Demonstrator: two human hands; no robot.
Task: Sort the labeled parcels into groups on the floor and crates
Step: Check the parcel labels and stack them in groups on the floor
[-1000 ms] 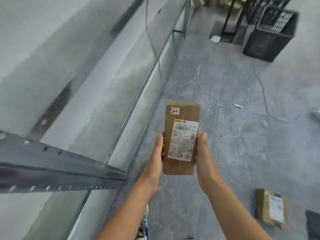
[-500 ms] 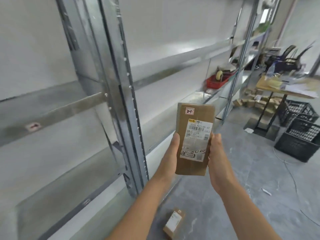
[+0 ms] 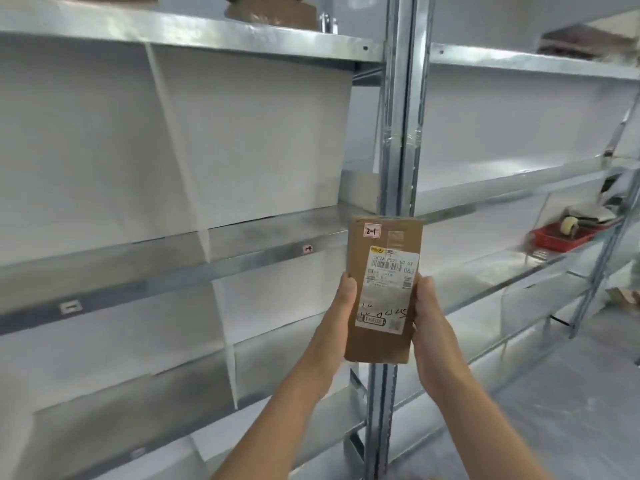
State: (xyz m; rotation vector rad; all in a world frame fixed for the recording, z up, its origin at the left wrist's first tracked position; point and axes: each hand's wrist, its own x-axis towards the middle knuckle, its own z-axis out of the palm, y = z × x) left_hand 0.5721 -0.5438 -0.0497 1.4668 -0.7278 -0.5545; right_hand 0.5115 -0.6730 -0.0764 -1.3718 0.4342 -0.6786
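Being held upright between both hands, the cardboard parcel (image 3: pixel 382 289) is presented face-on to the head camera, in the air in front of the galvanised rack upright (image 3: pixel 401 116) and resting on no shelf. It is gripped by its two long edges. The left hand (image 3: pixel 341 306) is clamped on the left edge and the right hand (image 3: pixel 429 320) on the right, with thumbs laid along the front. The remaining fingers are curled behind the box and hidden from view. That edge grip looks chosen so that nothing printed is covered: the white shipping label (image 3: pixel 389 289) is left exposed, and so is the small sticker marked "2-1" (image 3: pixel 372 231) near the top left corner. A similar small tag (image 3: pixel 307 249), too blurred to be read, is seen on the lip of the middle shelf (image 3: pixel 242 237) just left of the parcel, so codes are probably being compared before a group is picked. White dividers (image 3: pixel 180 133) are seen splitting the bays, more brown parcels (image 3: pixel 270 10) are stacked on the top shelf, and a red tray (image 3: pixel 557 237) with a roll of tape (image 3: pixel 569 226) sits far right. No crate is in view, so the parcel is judged not yet sorted.
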